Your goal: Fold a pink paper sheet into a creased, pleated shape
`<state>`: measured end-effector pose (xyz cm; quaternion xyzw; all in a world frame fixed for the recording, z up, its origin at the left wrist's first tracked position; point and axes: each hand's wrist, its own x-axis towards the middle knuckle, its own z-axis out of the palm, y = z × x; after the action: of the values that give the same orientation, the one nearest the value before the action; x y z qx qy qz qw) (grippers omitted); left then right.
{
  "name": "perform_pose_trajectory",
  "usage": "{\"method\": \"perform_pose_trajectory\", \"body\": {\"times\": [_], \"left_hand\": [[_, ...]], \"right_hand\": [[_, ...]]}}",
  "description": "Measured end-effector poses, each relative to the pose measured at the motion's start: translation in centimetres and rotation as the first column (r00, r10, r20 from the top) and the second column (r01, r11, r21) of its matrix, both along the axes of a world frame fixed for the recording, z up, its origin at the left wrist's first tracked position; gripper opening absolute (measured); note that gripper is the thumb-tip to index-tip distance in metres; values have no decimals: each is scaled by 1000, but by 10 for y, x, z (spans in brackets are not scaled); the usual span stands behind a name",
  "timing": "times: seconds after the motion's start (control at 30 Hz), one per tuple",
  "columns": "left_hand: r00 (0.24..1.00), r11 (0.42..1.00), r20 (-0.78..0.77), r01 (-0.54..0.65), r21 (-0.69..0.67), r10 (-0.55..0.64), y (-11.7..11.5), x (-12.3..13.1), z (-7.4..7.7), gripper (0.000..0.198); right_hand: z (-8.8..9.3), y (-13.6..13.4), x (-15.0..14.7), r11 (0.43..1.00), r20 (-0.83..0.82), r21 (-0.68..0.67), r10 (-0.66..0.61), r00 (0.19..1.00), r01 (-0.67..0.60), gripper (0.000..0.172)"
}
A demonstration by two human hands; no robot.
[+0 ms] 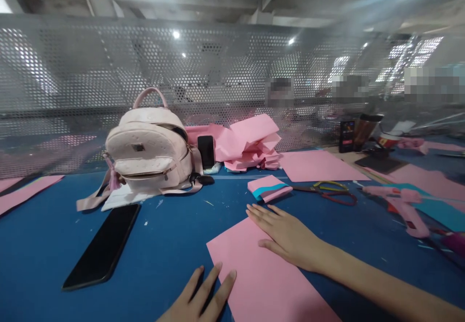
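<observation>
A pink paper sheet lies flat on the blue table in front of me. My right hand rests flat on its far right part, fingers stretched out and together, holding nothing. My left hand comes in at the bottom edge, fingers spread, with fingertips at the sheet's near left edge. Beyond the sheet lies a small folded pink piece with a teal strip.
A black phone lies at the left. A pink backpack stands behind it, with a second phone and a heap of pink paper alongside. Scissors, a pink glue gun and more sheets lie right. A perforated metal screen closes the back.
</observation>
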<state>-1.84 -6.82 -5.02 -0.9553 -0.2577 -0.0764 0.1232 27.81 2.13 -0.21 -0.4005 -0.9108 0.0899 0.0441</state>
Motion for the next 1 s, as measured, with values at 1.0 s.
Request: {"method": "perform_pose_trajectory", "body": {"times": [1.0], "left_hand": [[786, -9, 148, 191, -981, 600, 83, 37, 104, 48]], "right_hand": [[6, -20, 9, 985, -272, 119, 156, 950, -128, 31]]}}
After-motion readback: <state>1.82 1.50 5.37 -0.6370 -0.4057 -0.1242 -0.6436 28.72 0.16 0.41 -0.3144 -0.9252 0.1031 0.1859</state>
